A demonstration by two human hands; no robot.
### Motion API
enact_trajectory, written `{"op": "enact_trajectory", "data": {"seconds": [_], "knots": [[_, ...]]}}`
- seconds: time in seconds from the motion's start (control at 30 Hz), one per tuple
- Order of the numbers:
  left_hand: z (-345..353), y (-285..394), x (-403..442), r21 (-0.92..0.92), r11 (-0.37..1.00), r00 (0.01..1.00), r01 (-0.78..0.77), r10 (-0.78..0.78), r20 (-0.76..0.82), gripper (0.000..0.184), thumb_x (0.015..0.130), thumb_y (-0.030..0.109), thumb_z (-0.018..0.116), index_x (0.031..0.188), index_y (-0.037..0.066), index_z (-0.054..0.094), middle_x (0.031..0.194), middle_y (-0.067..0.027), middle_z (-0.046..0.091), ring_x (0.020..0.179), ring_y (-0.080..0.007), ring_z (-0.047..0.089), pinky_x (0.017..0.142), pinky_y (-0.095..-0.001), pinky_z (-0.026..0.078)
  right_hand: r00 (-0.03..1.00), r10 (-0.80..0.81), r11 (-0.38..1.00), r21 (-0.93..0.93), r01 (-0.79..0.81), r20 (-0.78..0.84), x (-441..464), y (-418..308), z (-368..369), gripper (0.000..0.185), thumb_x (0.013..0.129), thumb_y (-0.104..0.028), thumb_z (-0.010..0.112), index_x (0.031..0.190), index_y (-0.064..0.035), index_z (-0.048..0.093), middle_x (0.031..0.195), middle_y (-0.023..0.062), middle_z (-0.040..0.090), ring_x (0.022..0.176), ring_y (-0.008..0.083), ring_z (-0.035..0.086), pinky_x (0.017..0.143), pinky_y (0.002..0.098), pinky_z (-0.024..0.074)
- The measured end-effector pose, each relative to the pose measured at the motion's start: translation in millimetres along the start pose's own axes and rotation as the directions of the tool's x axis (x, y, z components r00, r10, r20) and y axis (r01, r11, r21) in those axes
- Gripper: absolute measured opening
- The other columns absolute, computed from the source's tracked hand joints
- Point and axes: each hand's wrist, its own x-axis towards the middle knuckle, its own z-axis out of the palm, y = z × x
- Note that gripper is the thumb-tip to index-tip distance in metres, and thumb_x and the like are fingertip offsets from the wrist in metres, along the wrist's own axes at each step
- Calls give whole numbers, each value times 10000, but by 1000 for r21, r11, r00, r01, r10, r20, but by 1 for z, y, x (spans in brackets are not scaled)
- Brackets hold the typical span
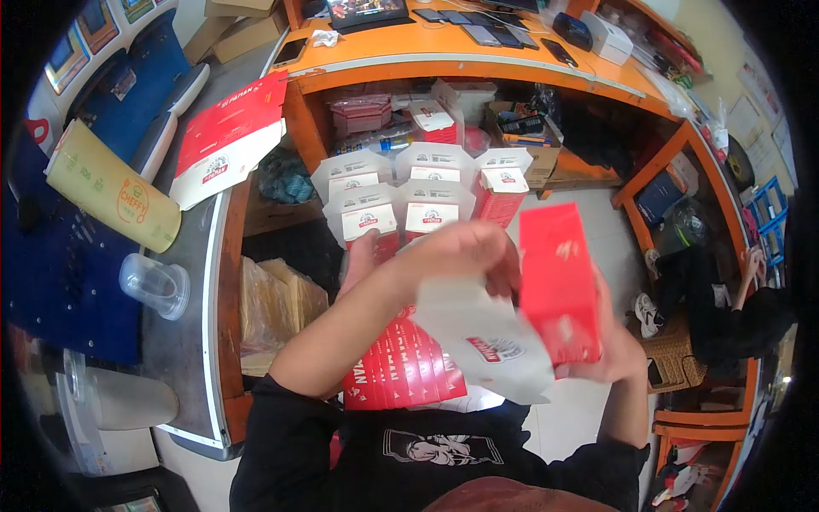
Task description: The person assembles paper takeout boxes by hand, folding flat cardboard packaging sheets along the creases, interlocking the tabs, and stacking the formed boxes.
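Note:
My right hand point(607, 350) is closed around the right side and lower end of a red box point(559, 282), which stands tilted with a white printed flap point(488, 346) spread out to its left. Blurred by motion, my left hand point(478, 256) is at the box's upper left side, above the flap; its fingers are partly hidden. Below my left forearm lies a fan of flat red cartons point(405, 367). Beyond my hands, several red boxes with raised white lids point(431, 218) stand in rows.
At the left, a grey counter point(192, 341) bears a yellow cup point(115, 188), a clear plastic cup point(153, 286) and flat red-and-white cartons point(230, 136). An orange desk point(409, 55) with phones spans the back. A person in dark clothes point(725, 307) is at the right, beside a woven bag point(674, 354).

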Motion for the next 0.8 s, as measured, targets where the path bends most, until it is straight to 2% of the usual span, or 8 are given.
{"op": "enact_trajectory", "data": {"seconds": [0.1, 0.2, 0.23, 0.37, 0.53, 0.6, 0.73, 0.8], "knots": [[3, -6, 4, 568, 820, 942, -73, 243, -230, 404, 892, 114, 754, 1216, 44, 524, 1131, -92, 640, 1045, -188, 655, 888, -316, 529, 958, 195, 879, 395, -266, 211, -4, 33, -18, 1162, 652, -143, 932, 1554, 22, 216, 1486, 216, 459, 1306, 262, 521, 1073, 430, 449], [10, -14, 16, 917, 147, 770, -372, 600, 216, 662, 833, 236, 790, 1393, 59, 485, 1140, -141, 640, 1015, -275, 666, 885, -369, 527, 926, 55, 828, 501, -251, 374, -6, 75, -15, 999, 692, -147, 904, 1508, 28, 355, 1413, 197, 559, 1217, 266, 605, 1032, 424, 488], [14, -20, 19, 933, 120, 784, -338, 585, 209, 691, 819, 266, 791, 1411, 68, 495, 1129, -149, 644, 1012, -285, 668, 890, -383, 524, 926, 22, 804, 543, -240, 377, -6, 80, -10, 938, 731, -196, 882, 1495, 27, 386, 1393, 194, 581, 1197, 275, 622, 1024, 427, 496], [18, -27, 38, 824, 482, 884, -299, 465, 49, 602, 811, 295, 751, 1366, 109, 609, 1089, -134, 680, 1004, -291, 681, 913, -412, 507, 930, -78, 698, 686, -206, 359, -2, 93, 6, 862, 798, -283, 820, 1491, 19, 406, 1395, 194, 580, 1206, 293, 617, 1020, 453, 498], [14, -18, 32, 986, 166, 907, -27, 418, -46, 357, 870, 240, 708, 1187, 73, 718, 1047, -120, 737, 955, -285, 693, 834, -392, 532, 943, -104, 525, 823, -218, 316, 3, 105, 17, 834, 845, -346, 755, 1505, 7, 388, 1432, 201, 542, 1256, 309, 578, 1029, 491, 487], [15, -13, 28, 951, 294, 944, 91, 279, -177, 396, 877, 229, 706, 1249, 94, 696, 1086, -123, 727, 951, -285, 696, 822, -394, 535, 952, -101, 447, 868, -217, 290, 4, 108, 21, 825, 863, -370, 729, 1511, 2, 381, 1447, 203, 527, 1276, 316, 563, 1032, 506, 483], [3, -14, 31, 982, 156, 980, 103, 154, -128, 553, 905, 181, 686, 1442, 141, 563, 1171, -135, 702, 1038, -258, 688, 897, -377, 522, 968, -74, 214, 951, -221, 241, 5, 113, 27, 809, 900, -420, 677, 1523, -7, 367, 1477, 209, 496, 1315, 329, 532, 1039, 536, 474], [8, -19, 28, 891, 452, 980, -41, 191, -52, 571, 953, 148, 599, 1505, 123, 455, 1141, -193, 688, 1021, -308, 687, 908, -387, 519, 975, -34, 29, 976, -217, 218, 5, 115, 31, 803, 919, -445, 651, 1528, -11, 360, 1492, 211, 481, 1335, 335, 517, 1043, 551, 470]]}}
